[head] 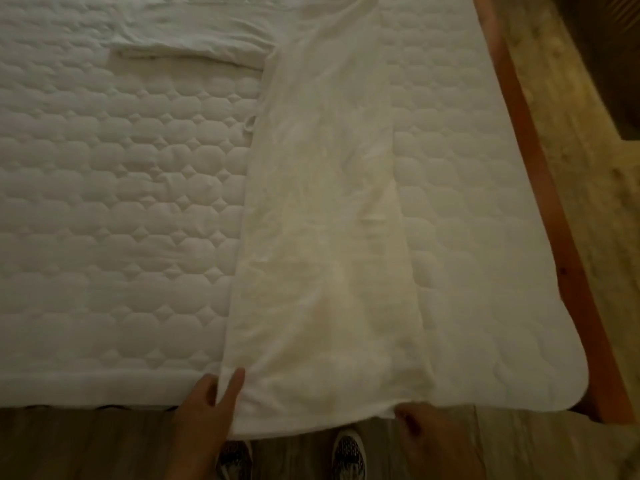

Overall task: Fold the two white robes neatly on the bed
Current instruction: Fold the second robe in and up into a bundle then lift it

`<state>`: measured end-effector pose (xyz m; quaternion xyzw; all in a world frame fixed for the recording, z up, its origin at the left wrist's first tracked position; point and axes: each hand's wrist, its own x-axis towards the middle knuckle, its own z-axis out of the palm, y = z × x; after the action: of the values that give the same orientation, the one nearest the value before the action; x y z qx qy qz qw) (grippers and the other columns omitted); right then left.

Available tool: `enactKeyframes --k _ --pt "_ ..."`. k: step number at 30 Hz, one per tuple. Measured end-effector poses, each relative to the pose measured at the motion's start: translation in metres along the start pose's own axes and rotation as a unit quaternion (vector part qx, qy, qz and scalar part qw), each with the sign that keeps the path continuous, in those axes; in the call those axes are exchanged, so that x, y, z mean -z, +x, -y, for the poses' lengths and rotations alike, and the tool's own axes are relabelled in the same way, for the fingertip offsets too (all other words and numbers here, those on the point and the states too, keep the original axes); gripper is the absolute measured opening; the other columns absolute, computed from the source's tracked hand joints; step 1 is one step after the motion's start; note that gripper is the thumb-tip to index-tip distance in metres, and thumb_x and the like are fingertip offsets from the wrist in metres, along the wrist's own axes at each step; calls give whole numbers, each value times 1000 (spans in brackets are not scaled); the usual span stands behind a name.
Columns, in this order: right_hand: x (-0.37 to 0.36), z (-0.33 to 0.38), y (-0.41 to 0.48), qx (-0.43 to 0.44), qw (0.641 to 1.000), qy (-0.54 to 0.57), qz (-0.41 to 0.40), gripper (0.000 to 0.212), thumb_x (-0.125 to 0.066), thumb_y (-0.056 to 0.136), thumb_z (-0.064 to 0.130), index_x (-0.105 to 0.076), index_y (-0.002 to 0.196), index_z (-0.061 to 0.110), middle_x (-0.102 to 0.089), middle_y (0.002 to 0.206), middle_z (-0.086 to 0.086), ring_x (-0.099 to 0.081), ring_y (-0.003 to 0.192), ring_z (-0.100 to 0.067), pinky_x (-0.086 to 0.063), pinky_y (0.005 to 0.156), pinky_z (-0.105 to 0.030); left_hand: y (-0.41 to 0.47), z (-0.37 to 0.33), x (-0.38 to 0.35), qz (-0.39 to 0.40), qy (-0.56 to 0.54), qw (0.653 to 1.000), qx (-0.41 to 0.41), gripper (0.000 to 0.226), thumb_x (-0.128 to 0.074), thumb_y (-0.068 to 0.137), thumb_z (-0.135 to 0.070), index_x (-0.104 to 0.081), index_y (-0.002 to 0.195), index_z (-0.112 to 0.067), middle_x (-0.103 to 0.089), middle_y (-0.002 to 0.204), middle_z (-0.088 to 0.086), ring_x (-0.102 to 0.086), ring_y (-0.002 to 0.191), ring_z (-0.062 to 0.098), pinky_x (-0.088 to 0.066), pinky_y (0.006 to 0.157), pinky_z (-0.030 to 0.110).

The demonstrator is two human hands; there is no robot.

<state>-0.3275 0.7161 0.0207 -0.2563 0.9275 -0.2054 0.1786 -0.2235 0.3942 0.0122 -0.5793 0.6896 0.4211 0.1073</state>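
Now L hand (204,410) fingers pinch a hem corner of robe (322,237) at bed (104,237) edge, R hand (427,436) pinches other.

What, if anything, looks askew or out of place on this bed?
One sleeve sticks out sideways from the far end of the robe, creased, while the rest lies in a long strip. The near hem hangs over the bed edge, where the left hand and right hand hold it.

The left hand (207,407) and right hand (429,434) grip the near corners of a long folded robe (322,237), which stretches away from them across the bed (104,202).
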Motion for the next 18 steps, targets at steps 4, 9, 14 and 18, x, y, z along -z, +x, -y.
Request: enactKeyframes --k 4,9,14,18 --pt "12 23 46 -36 977 53 -205 24 -55 87 28 -74 92 13 -63 89 2 -51 85 -7 -46 79 -20 0 -19 -10 -161 178 944 -226 73 -71 81 -58 -53 137 -14 -54 130 17 -54 115 38 -44 96 58" --pt "1 50 163 42 986 -57 -151 59 -48 98 41 -37 152 17 -32 160 -14 -27 149 -28 -24 119 -48 35 -114 -61 -110 256 847 -453 72 -33 100 -62 -29 159 -22 -25 168 9 -23 155 31 -22 121 56" --pt "-23 39 243 -8 985 -158 -71 64 -31 99 58 -17 158 37 -6 168 -11 0 155 -27 -1 122 -56 96 -130 -103 -60 352 820 -447 64 -17 100 -66 -12 160 -45 -6 172 3 -7 158 30 -5 125 56" --pt "-42 8 177 -13 983 -174 -50 63 -21 101 63 -3 158 42 8 168 -7 12 154 -23 1 123 -53 86 -50 -84 -65 359 815 -450 66 -21 98 -69 -8 159 -49 3 172 0 2 159 26 -5 127 51"
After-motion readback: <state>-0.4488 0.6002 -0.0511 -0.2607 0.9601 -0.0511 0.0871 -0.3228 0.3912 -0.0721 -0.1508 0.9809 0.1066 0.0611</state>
